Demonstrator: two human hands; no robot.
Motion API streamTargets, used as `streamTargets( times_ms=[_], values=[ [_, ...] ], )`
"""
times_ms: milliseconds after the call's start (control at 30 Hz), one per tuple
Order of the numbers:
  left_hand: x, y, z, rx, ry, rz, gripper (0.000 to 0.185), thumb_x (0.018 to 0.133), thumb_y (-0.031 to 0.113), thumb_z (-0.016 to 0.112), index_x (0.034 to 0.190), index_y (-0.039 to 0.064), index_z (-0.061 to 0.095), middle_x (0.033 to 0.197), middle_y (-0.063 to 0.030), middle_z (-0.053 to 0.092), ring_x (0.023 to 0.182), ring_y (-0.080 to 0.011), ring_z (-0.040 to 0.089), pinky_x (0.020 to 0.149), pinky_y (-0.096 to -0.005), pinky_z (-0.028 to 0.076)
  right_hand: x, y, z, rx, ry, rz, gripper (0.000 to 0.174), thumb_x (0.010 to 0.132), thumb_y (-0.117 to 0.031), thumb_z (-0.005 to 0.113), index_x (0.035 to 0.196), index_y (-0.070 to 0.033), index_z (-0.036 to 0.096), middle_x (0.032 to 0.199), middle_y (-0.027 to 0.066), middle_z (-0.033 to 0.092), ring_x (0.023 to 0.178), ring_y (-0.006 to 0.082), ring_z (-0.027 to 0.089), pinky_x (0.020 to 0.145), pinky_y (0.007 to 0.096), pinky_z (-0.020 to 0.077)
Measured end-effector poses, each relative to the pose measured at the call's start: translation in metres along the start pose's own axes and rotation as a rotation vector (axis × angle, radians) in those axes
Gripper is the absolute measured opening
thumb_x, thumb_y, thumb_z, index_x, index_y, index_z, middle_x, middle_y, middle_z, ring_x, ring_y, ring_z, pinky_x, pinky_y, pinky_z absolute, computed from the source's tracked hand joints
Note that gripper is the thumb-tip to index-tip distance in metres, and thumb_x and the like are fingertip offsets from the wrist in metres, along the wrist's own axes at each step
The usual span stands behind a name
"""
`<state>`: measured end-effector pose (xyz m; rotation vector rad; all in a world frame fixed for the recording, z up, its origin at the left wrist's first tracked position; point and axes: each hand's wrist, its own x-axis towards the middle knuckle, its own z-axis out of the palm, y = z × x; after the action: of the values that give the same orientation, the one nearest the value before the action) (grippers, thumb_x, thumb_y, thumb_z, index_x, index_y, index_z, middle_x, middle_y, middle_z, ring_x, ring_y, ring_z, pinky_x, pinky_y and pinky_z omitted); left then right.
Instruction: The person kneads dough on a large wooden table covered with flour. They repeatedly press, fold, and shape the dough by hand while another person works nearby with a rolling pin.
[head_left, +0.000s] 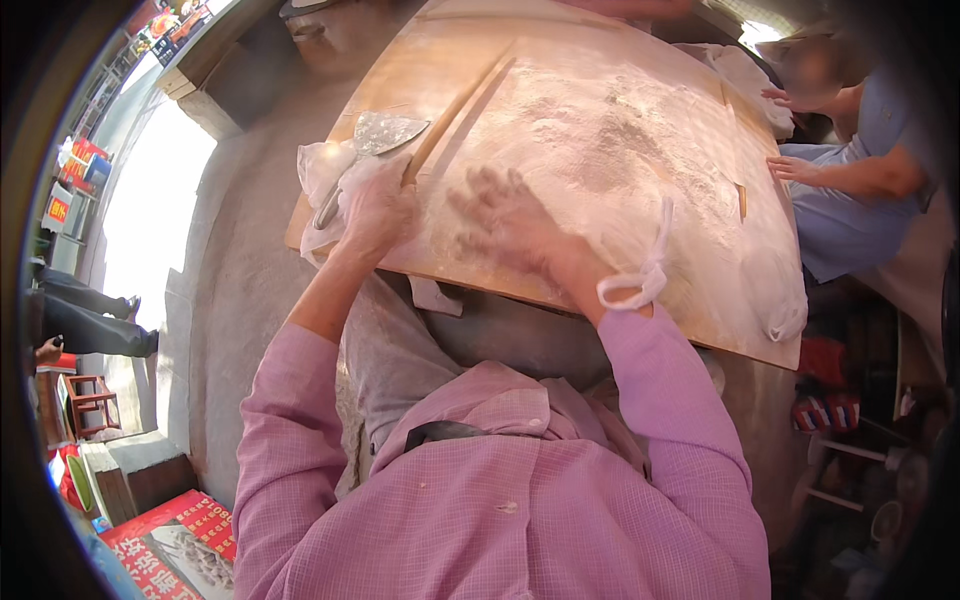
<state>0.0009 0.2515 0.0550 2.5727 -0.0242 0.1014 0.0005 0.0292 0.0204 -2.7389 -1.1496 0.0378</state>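
Observation:
My left hand (377, 208) is closed around the near end of a long wooden rolling pin (461, 105), which slants away across a floured wooden board (360, 94). Beside that hand lies a scraper with a broad metal blade (386, 133), its handle (326, 212) resting by a white plastic bag (321, 166). My right hand (504, 214), blurred, has its fingers spread low over the board; whether it touches the surface I cannot tell. A white strip (634, 291) is tied around my right wrist. Loose flour (637, 124) is heaped and scattered beyond my hands.
Across the board's right side sits another person (862, 165), hands near its edge. A clear plastic bag (772, 289) lies at the right corner. A small wooden stick (742, 202) is near the right edge. A stool (91, 405) and a red printed sign (176, 551) stand left.

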Motion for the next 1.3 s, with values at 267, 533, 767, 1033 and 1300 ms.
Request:
streamTargets(
  times_ms=[267, 533, 767, 1033, 1300],
  values=[
    [-0.029, -0.007, -0.035, -0.042, 0.210, 0.049, 0.042, 0.090, 0.011, 0.057, 0.131, 0.003, 0.058, 0.115, -0.0205, 0.064, 0.107, -0.0367, 0.061, 0.093, -0.0407, 0.047, 0.063, -0.026, 0.002, 0.052, -0.023, 0.099, 0.082, 0.097, -0.060, 0.039, 0.157, -0.007, 0.020, 0.162, 0.0222, 0.018, 0.152, 0.0328, 0.012, 0.123, 0.0480, 0.0025],
    [-0.018, -0.017, -0.021, 0.092, 0.149, 0.045, 0.049, 0.089, 0.006, 0.051, 0.138, 0.005, 0.047, 0.120, -0.0212, 0.055, 0.103, -0.0428, 0.060, 0.085, -0.0504, 0.049, 0.099, 0.041, -0.009, -0.175, 0.248, 0.468, 0.076, 0.099, -0.060, 0.033, 0.155, -0.009, 0.028, 0.160, 0.0215, 0.023, 0.150, 0.0362, 0.016, 0.122, 0.0526, 0.0073],
    [-0.001, -0.024, 0.012, 0.278, 0.100, 0.039, 0.053, 0.090, 0.004, 0.048, 0.142, 0.006, 0.044, 0.127, -0.0218, 0.052, 0.107, -0.0420, 0.060, 0.089, -0.0475, 0.051, 0.065, 0.009, -0.006, -0.030, 0.092, 0.529, 0.075, 0.097, -0.052, 0.047, 0.152, -0.003, 0.031, 0.157, 0.0235, 0.029, 0.149, 0.0382, 0.019, 0.121, 0.0522, 0.0094],
    [-0.003, -0.002, 0.004, 0.474, -0.025, -0.009, 0.056, 0.091, 0.012, 0.057, 0.145, 0.009, 0.041, 0.124, -0.0162, 0.051, 0.114, -0.0340, 0.058, 0.087, -0.0460, 0.053, 0.023, -0.018, 0.010, 0.067, 0.094, -0.073, 0.066, 0.097, -0.049, 0.050, 0.150, -0.011, 0.040, 0.153, 0.0213, 0.037, 0.146, 0.0379, 0.025, 0.119, 0.0552, 0.0162],
    [-0.037, 0.020, 0.005, 0.653, 0.161, 0.218, 0.066, 0.092, 0.035, 0.062, 0.148, 0.008, 0.039, 0.148, -0.0211, 0.039, 0.132, -0.0379, 0.045, 0.112, -0.0512, 0.033, -0.062, -0.025, -0.038, -0.180, 0.134, 0.043, 0.074, 0.090, -0.050, 0.060, 0.149, -0.010, 0.040, 0.150, 0.0266, 0.039, 0.144, 0.0413, 0.029, 0.116, 0.0648, 0.0134]
  ],
)
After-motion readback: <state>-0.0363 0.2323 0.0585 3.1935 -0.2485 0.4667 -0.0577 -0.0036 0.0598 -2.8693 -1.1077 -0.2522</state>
